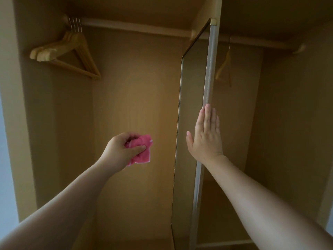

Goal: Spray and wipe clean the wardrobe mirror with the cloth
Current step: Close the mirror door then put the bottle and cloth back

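1. Against the palm of my right hand (205,136) stands the wardrobe mirror (192,105), a tall panel turned nearly edge-on to me. Its pale frame strip (210,78) runs up past the fingertips and down below the wrist.
2. That right hand is flat, fingers straight and together, laid on the strip. It grips nothing; I read it as steadying or swinging the panel.
3. Well to the left of that hand, my left hand (122,150) is curled round a bunched pink cloth (142,150), thumb across the front. The cloth is apart from the mirror, with bare wardrobe back panel (135,105) between them.
4. My judgement on progress: the cloth is in hand, but no wiping contact is made. I see no spray bottle anywhere, and no droplets, streaks or wet patches on the panel, so I cannot tell whether spraying has been done. The light is dim and the glass sits at a steep angle, which hides any film.
5. What appears left: bring the mirror face round to me, spray if needed, then wipe it top to bottom.
6. Far above the left hand, wooden hangers (72,51) hang in a bunch on the rail (135,26). Above the right hand, a faint single hanger (224,69) shows just beside the strip; whether it is a reflection I cannot tell.
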A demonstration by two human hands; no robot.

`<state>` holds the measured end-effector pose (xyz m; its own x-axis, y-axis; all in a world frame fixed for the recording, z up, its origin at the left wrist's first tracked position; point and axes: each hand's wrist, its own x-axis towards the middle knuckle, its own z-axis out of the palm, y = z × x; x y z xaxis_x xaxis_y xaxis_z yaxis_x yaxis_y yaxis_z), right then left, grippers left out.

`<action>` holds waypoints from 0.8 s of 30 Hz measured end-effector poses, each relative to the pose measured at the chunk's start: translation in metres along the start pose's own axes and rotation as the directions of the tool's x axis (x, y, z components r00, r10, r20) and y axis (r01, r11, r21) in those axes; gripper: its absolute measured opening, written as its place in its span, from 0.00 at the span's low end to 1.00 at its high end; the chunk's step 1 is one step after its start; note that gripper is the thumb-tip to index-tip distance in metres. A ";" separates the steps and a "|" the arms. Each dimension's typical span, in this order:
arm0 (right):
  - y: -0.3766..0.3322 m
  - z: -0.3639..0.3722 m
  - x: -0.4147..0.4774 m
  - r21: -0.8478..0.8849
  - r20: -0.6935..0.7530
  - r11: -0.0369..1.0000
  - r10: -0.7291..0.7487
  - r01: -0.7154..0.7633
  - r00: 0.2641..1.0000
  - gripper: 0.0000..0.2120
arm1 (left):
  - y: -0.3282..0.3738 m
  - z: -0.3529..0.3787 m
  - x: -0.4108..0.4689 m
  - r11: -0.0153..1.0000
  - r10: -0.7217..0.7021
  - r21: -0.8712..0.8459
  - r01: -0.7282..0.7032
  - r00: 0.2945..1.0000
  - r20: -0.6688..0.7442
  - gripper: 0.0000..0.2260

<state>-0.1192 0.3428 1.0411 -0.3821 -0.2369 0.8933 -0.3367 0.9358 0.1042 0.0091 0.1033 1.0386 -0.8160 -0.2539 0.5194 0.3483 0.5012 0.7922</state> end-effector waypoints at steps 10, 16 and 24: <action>-0.001 0.027 0.016 0.037 0.080 0.999 -0.003 0.000 0.997 0.42 | -0.013 0.014 0.010 0.999 -0.034 0.035 0.034 0.999 -0.009 0.10; -0.003 0.034 0.025 0.008 0.174 1.000 0.015 -0.017 0.985 0.43 | -0.015 0.014 0.011 0.999 -0.049 0.021 0.049 0.999 -0.009 0.10; 0.001 0.024 0.029 -0.006 0.280 1.000 0.006 -0.005 0.960 0.43 | -0.015 0.008 0.001 0.998 -0.055 0.017 0.054 0.998 0.012 0.10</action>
<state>-0.1508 0.3302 1.0567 -0.6098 -0.2948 0.7357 -0.3298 0.9384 0.1027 -0.0010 0.1026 1.0246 -0.8392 -0.2709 0.4715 0.2956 0.5006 0.8137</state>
